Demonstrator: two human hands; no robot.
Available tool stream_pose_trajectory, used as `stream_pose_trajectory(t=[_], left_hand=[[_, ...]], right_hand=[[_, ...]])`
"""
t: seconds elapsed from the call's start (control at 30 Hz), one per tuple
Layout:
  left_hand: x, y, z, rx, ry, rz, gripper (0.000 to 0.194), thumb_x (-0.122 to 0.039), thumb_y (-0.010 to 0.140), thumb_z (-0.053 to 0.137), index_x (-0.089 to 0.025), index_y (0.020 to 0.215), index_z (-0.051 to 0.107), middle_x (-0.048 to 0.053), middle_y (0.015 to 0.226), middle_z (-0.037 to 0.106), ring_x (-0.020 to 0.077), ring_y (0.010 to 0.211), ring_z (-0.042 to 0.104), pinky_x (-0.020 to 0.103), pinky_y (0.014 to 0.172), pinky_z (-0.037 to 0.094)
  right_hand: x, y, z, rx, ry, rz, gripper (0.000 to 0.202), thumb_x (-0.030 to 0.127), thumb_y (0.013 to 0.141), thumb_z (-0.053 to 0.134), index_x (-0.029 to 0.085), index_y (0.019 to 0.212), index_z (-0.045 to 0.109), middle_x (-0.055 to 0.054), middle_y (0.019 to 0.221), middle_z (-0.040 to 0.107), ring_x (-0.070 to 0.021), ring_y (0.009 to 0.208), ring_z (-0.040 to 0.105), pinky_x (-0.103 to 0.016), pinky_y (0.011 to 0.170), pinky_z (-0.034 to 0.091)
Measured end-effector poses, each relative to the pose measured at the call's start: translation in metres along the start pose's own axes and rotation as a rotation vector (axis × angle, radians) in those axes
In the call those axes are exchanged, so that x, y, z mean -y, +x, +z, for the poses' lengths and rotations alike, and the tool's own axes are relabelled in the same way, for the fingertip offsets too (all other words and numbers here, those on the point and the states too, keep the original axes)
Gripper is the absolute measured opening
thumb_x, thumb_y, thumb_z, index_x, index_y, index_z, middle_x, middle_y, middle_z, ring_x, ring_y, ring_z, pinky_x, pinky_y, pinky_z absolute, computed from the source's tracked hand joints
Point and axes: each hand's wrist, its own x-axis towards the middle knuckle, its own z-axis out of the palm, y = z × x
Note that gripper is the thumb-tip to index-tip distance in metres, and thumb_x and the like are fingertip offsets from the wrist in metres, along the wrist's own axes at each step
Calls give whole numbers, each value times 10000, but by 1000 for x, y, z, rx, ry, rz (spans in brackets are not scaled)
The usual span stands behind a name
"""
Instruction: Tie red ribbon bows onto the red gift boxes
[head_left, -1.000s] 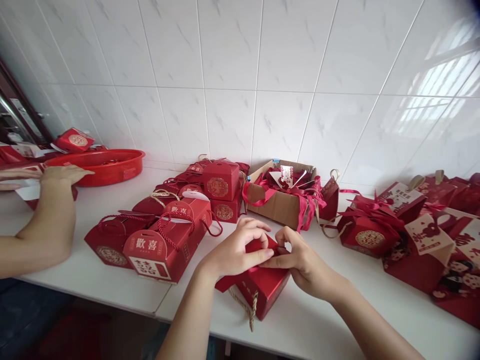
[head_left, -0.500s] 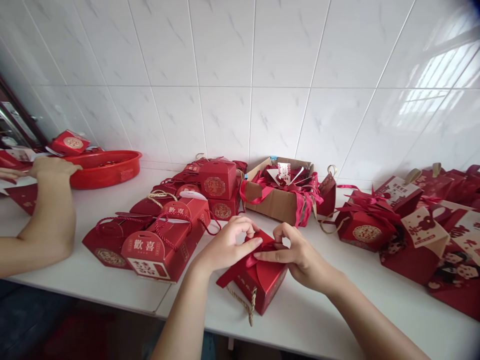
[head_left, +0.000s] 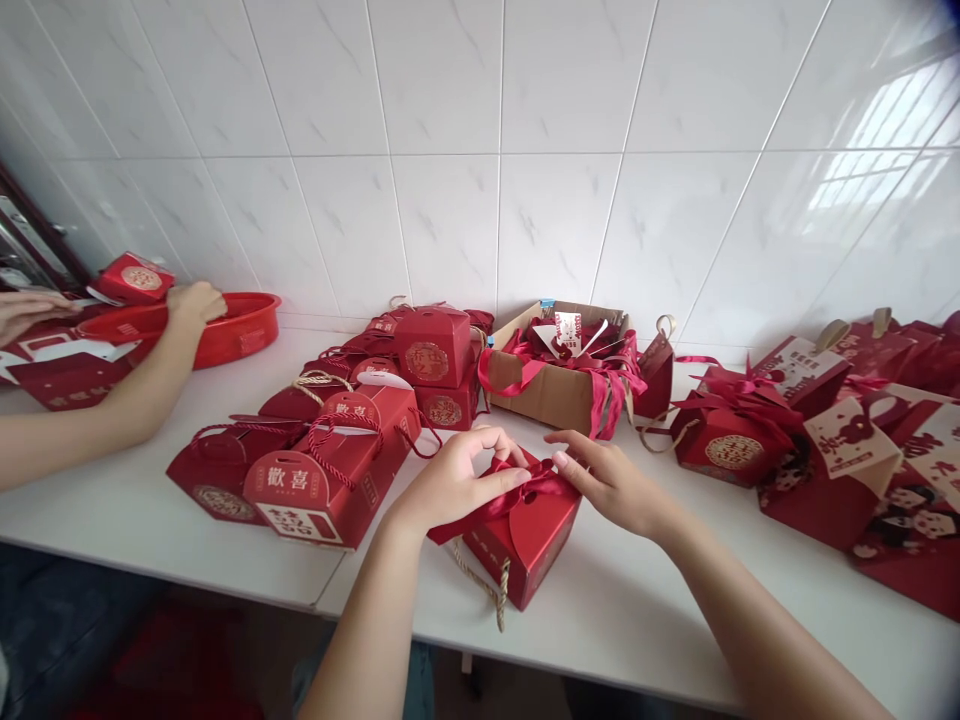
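Observation:
A red gift box stands on the table in front of me, with a shiny red ribbon in a bow on its top. A twisted beige cord hangs down its near side. My left hand is closed, with thumb and forefinger pinching the ribbon at the left of the bow. At the box's right top edge is my right hand, its fingers stretched out and slightly apart beside the bow. Whether its fingertips touch the ribbon I cannot tell.
Several red boxes with cord handles stand to the left. A cardboard box of ribbons and tags is behind. More red boxes and bags crowd the right. At far left, another person's hand is over a red basin.
My right hand has let go of the bow and moved slightly right, its fingers straightening. My left hand still pinches ribbon. The other person's hand has moved right, over the basin.

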Motion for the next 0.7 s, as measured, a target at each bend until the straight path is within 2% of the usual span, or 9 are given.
stream_pose_trajectory(t=[0.13,0.3,0.4,0.47,0.53,0.6,0.7], left_hand=[[3,1,-1,-17,-7,7,315,-296,800,645,-206,675,370,7,881,672,188,955,605,311,873,423],[4,2,-2,-26,-1,6,315,-311,785,663,-205,677,387,4,873,673,189,925,609,323,874,420],[3,2,-1,-35,19,1,313,-331,788,658,-207,683,391,-2,866,672,188,907,605,325,864,418],[3,1,-1,-44,44,-4,311,-357,795,649,-208,689,397,-3,862,666,189,894,601,324,854,417],[2,1,-1,-46,67,0,316,-373,796,645,-208,688,399,-1,860,655,188,882,595,318,838,421],[2,1,-1,-41,79,12,318,-369,791,652,-207,682,401,-1,858,644,184,873,589,311,827,424],[2,1,0,-38,82,18,299,-344,784,662,-206,681,418,0,854,634,179,871,583,305,829,425]], right_hand=[[0,-3,-11,116,54,-55,484,526,905,464,234,1288,419,-11,807,640,-167,718,590,-296,663,439],[3,-9,-22,73,113,-84,313,396,911,517,227,1164,442,50,655,531,-121,611,488,-256,587,391],[6,-12,-26,77,254,-95,244,347,913,528,222,1103,440,75,611,461,-96,567,429,-226,544,366],[7,-15,-26,174,419,-103,239,339,907,545,218,1080,432,82,608,452,-81,539,420,-209,518,366],[8,-17,-23,332,535,-103,231,327,885,584,204,1025,447,80,603,475,-68,506,426,-199,497,363],[8,-18,-19,467,565,-95,214,301,853,631,182,934,473,57,613,523,-64,503,455,-200,505,369],[11,-17,-11,559,542,-83,211,273,813,675,159,828,498,2,677,591,-82,570,516,-217,559,401]])
